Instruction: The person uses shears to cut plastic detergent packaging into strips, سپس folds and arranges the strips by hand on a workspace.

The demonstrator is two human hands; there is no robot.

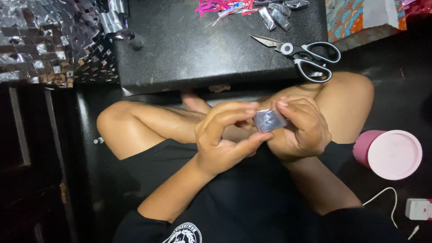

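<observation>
In the head view, both hands meet at the centre over the person's crossed legs. The left hand (222, 141) and right hand (303, 130) pinch a small folded silver foil piece (269, 120) between thumbs and fingertips, one hand on each side. At twelve o'clock lies a black board (189, 49); black-handled scissors (301, 53) rest at its one o'clock corner, beside silver foil strips (274, 15) and pink scraps (220, 6). A woven silver foil mat (45, 40) sits at ten o'clock. A pink lidded container (389, 153) stands at three o'clock.
</observation>
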